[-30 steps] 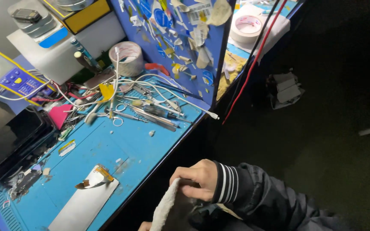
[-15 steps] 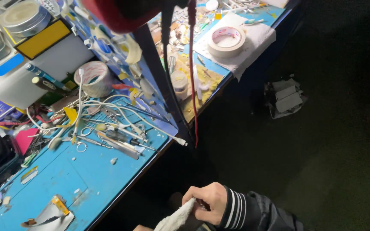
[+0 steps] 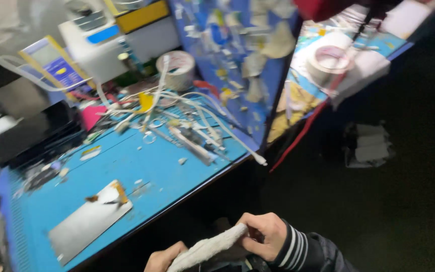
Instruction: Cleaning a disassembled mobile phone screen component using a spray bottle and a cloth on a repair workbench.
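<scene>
White-grey cloth (image 3: 212,247) is down below the desk (image 3: 142,171) edge, stretched between both hands: right hand (image 3: 260,235) pinches its upper end, left hand (image 3: 163,259) grips the lower end, mostly cut off by the frame. Looks like they're just getting the cloth sorted in their grip. The silver plate (image 3: 89,221) lies untouched on the desk, well apart from it.
</scene>
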